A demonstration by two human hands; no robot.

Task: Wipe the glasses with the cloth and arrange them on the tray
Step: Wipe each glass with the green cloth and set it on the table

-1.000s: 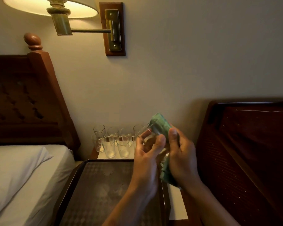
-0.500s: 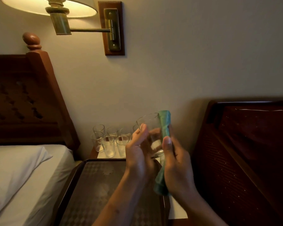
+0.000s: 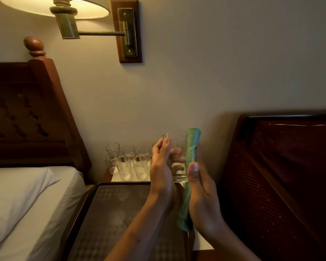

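My left hand [image 3: 161,170] grips a clear drinking glass [image 3: 178,146], held upright above the far right corner of the tray. My right hand [image 3: 201,194] holds a green cloth [image 3: 191,147] flat against the glass's right side, thumb up along the cloth. The cloth hangs down below the hand. A dark patterned tray [image 3: 109,219] lies under my forearms with nothing on it. Several more clear glasses [image 3: 124,162] stand in a cluster on the nightstand behind the tray, near the wall.
A bed with white pillow [image 3: 17,194] and wooden headboard [image 3: 26,113] is at the left. A second dark headboard [image 3: 280,176] stands close on the right. A wall lamp [image 3: 68,14] hangs above. The white nightstand top [image 3: 201,242] shows beside the tray.
The cloth, wrapped over the glass rim a second ago, now lies flat along the glass's right side. The glass has been turned upright and raised slightly; both hands stay on it.
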